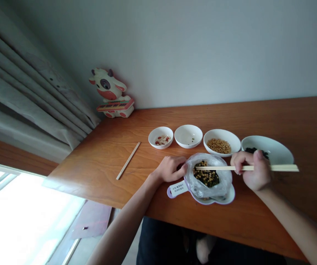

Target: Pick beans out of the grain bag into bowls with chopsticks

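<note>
My right hand (254, 171) is closed round a pair of wooden chopsticks (284, 168), held nearly level. Their tips reach into a clear plastic bag (224, 180) containing mixed yellow and dark beans (206, 176). My left hand (172, 168) pinches the left rim of this bag. Under the bag lies a white tray with a lilac edge (231, 197); a printed label (179, 188) sits on its handle. Just behind my right hand stands a white bowl of black beans (281, 151), partly hidden by that hand.
Along the back stand a bowl of yellow beans (219, 145), a bowl with a few small green beans (188, 136) and a bowl of pale and red pieces (162, 139). Another pair of chopsticks (128, 161) lies left. A cow toy (111, 94) stands by the wall.
</note>
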`<state>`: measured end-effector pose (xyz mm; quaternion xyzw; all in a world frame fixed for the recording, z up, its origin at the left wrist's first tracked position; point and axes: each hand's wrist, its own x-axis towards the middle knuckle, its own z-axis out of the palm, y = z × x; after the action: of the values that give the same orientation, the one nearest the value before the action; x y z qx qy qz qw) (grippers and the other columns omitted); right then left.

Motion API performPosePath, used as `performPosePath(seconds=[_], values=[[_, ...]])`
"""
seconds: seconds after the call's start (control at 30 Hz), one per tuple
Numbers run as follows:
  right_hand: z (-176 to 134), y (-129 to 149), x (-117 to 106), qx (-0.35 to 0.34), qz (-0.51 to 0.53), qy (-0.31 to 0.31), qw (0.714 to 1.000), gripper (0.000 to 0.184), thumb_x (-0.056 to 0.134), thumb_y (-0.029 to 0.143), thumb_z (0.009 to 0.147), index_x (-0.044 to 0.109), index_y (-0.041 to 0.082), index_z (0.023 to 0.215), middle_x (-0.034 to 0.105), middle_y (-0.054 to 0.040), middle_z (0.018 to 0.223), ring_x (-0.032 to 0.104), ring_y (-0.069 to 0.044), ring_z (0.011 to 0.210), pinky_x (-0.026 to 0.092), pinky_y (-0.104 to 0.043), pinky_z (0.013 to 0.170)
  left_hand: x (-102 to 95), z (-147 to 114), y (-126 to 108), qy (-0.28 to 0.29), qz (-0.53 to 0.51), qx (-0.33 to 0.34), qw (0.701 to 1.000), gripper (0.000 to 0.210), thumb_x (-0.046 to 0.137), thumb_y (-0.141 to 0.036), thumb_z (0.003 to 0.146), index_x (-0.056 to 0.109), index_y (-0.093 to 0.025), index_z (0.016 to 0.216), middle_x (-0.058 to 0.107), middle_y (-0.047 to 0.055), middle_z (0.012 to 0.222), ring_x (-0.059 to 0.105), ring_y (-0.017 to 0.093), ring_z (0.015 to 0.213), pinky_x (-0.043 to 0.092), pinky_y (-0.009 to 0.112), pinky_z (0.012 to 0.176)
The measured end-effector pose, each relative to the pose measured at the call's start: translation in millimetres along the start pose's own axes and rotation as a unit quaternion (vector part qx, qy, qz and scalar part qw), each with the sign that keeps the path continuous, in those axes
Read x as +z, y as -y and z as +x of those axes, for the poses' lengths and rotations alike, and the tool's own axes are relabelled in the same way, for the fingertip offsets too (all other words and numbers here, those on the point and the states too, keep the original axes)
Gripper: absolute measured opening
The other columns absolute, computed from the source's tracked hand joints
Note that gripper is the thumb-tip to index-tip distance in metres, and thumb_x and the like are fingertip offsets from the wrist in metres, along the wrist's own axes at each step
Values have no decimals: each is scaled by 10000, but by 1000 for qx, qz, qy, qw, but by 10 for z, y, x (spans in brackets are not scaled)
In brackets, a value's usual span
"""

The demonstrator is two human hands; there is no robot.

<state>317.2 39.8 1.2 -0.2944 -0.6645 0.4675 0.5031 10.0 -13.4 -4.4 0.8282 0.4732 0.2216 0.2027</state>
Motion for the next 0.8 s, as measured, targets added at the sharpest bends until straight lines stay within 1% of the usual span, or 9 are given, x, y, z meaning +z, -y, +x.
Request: performPosePath(seconds=[0.13, 0.27, 0.43, 0.53, 0.63, 0.67, 0.73, 0.8], values=[[17, -4, -40, -2, 25, -4, 1000, 713, 263, 655, 1051, 594, 273, 548, 447, -43, 500, 439, -214, 520, 309, -399, 572, 0, 5, 13, 5, -4, 5, 1000, 340, 422, -399, 1059, 485, -192, 797, 589, 8, 727, 507, 135, 636, 359, 265, 635], [24, 19, -46, -3, 45, -11, 999, 703, 259, 610, 1068, 615, 252, 580, 479, -40, 514, 424, -197, 512, 289, -381, 552, 13, 0, 19, 1, -3, 5, 1000, 340, 426, -401, 1065, 478, -194, 800, 597, 6, 729, 510, 135, 629, 353, 266, 633], [7, 121, 1, -4, 38, -15, 999, 727, 249, 667, 1047, 601, 251, 566, 461, -31, 487, 435, -196, 509, 326, -373, 563, 15, -11, 15, -1, -4, 5, 1000, 322, 430, -379, 1069, 495, -197, 811, 628, 18, 743, 540, 148, 646, 360, 275, 637], [86, 215, 4, 6, 8, 3, 1000, 749, 259, 707, 1025, 597, 246, 541, 467, -40, 495, 428, -192, 506, 322, -372, 557, 5, -12, 4, 0, -3, 7, 1000, 315, 437, -381, 1069, 512, -198, 823, 649, 23, 755, 552, 154, 653, 362, 280, 635], [274, 302, -32, 23, -3, 36, 999, 762, 251, 716, 1024, 591, 241, 535, 471, -45, 496, 444, -191, 511, 326, -369, 554, -3, -14, -4, 2, -5, 6, 1000, 310, 441, -382, 1067, 516, -199, 829, 660, 23, 764, 563, 156, 658, 357, 280, 627], [346, 320, -48, 38, -6, 50, 998, 782, 216, 727, 1023, 588, 240, 536, 473, -46, 495, 439, -188, 501, 316, -367, 541, -3, -15, -3, 3, -7, 6, 1000, 311, 443, -386, 1067, 517, -200, 829, 662, 24, 766, 569, 157, 660, 361, 279, 628], [467, 334, -75, 60, -31, 80, 995, 783, 212, 739, 1017, 585, 235, 548, 489, -48, 501, 434, -182, 490, 307, -362, 526, -3, -17, 2, 3, -11, 6, 1000, 313, 447, -392, 1066, 524, -200, 832, 668, 27, 771, 583, 161, 670, 379, 279, 640], [528, 318, -90, 61, -45, 96, 992, 777, 231, 739, 1017, 575, 232, 539, 481, -49, 489, 438, -182, 498, 303, -357, 527, -3, -16, 10, 2, -18, 6, 1000, 314, 449, -394, 1066, 531, -199, 834, 671, 29, 773, 591, 163, 678, 399, 280, 655]])
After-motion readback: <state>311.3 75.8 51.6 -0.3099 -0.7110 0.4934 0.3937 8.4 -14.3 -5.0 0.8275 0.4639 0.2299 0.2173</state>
